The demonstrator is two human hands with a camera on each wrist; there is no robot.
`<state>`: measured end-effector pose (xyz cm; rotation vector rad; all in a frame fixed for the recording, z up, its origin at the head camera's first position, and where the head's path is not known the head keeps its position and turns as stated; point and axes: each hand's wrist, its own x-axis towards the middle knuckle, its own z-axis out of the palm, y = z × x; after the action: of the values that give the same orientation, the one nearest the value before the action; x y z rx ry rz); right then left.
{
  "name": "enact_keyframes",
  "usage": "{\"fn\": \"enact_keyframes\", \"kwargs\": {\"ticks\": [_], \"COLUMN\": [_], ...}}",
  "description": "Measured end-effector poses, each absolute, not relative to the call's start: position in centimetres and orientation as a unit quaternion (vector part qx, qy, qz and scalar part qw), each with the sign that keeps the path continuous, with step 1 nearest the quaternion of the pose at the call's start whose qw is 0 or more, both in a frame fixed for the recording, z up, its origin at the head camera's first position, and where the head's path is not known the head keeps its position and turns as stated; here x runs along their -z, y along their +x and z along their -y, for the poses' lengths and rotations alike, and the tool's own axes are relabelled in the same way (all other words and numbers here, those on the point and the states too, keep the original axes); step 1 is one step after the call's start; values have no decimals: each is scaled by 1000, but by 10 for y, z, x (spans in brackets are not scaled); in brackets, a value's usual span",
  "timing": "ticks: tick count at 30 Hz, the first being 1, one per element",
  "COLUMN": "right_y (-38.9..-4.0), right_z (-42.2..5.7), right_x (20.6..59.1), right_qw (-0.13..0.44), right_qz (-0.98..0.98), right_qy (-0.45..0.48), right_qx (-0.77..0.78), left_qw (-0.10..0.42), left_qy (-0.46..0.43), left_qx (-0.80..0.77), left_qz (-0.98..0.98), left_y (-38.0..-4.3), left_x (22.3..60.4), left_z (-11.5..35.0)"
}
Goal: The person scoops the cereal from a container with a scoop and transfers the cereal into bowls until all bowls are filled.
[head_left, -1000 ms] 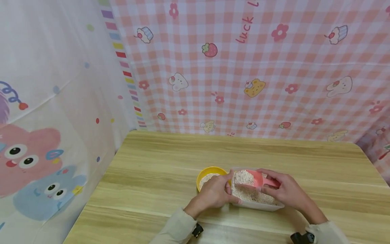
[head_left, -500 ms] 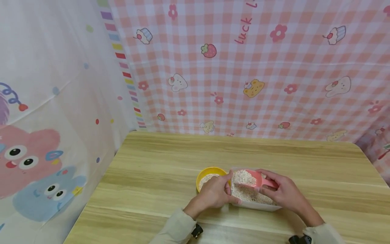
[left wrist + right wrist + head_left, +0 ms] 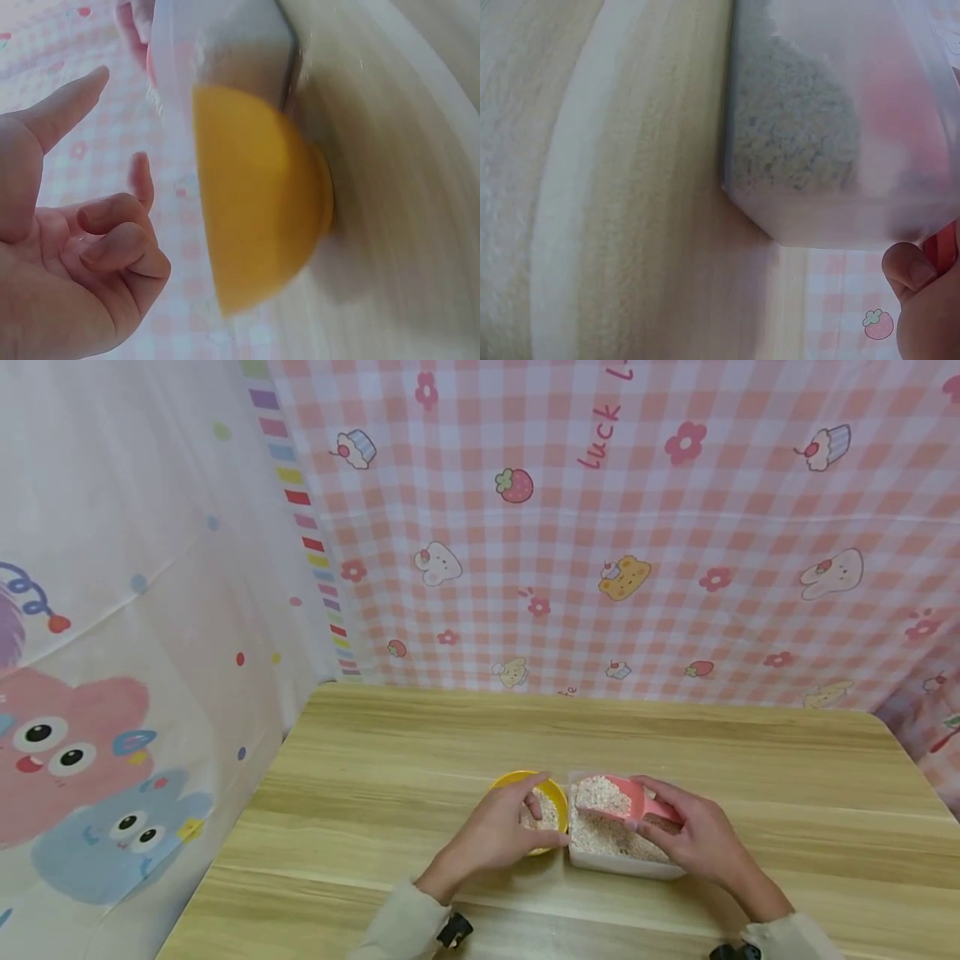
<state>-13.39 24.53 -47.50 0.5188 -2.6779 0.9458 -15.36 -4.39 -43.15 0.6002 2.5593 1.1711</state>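
My right hand [image 3: 708, 839] grips the handle of a pink scoop [image 3: 636, 797], which carries a heap of pale oat flakes [image 3: 602, 793]. The scoop sits over a translucent plastic container [image 3: 626, 865] holding more flakes. On the container's left stands a yellow bowl [image 3: 259, 202], partly filled with similar flakes. My left hand [image 3: 491, 837] hovers over the bowl's near left side, holding nothing. Its thumb and index finger are spread and the other fingers loosely bent, apart from the bowl in the left wrist view. That hand covers part of the bowl in the head view.
Bowl and container stand side by side on a wood-grain table [image 3: 360, 827]. A pink checked cloth [image 3: 480, 527] hangs behind the table's far edge, and a white cartoon-printed cloth [image 3: 187, 635] hangs along the left.
My left hand has let go of the container's left side and moved left over the bowl. The bowl has shifted slightly right. The loaded scoop stays almost where it was.
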Motion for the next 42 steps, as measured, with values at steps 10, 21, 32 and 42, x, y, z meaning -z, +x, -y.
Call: {"fn": "enact_keyframes", "kwargs": {"ticks": [10,21,32,42], "right_y": [-135,-132,-133,-133], "right_z": [-244,-245,-247,-246], "right_x": [478,481,479,479], "right_qw": [132,135,142,140], "right_qz": [922,923,920,919], "right_qy": [174,168,174,173], "right_qx": [-320,-319,-323,-324], "left_qw": [83,145,205,232], "left_qy": [169,132,168,189], "left_qx": [-439,-451,-451,-470], "left_qz": [-879,-871,-852,-830], "left_y": [-161,-171,-175,-176], "left_x": [433,455,470,478], "left_z": [78,98,96,92]}}
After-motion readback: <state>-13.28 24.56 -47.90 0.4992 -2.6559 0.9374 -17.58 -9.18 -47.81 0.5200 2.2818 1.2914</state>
